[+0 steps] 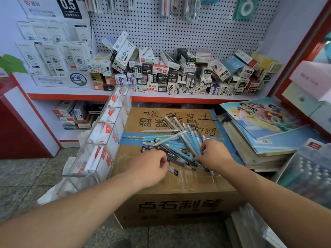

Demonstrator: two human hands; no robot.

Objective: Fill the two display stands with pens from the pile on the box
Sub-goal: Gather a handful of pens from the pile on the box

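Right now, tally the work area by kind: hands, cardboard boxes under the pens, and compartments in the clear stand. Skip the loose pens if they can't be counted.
Hands: 2 (left hand, right hand)
Cardboard box: 1
Compartments visible in the clear stand: 4
Total: 7
The pens overlap too much to count.

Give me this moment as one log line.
stage: gathering | left hand: curled at dark pens, grip unclear | right hand: fingers spread on blue pens | cardboard box: pile on top
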